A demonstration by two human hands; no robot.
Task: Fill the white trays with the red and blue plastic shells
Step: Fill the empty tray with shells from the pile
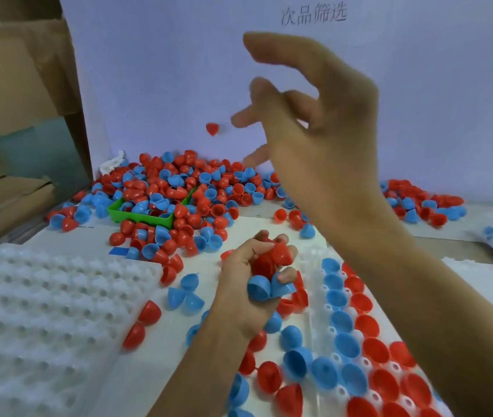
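The left hand (252, 276) grips a bunch of red and blue shells (270, 273) above the part-filled white tray (323, 299), while the right hand (314, 130) hangs raised, fingers spread, holding nothing.

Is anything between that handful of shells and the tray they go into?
Nothing visible. The left hand grips red and blue shells right over the half-filled tray. Its bare pegs lie just beside the hand. The right hand is raised well above, out of the way.

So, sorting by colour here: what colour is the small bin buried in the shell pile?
Green bin, head view.
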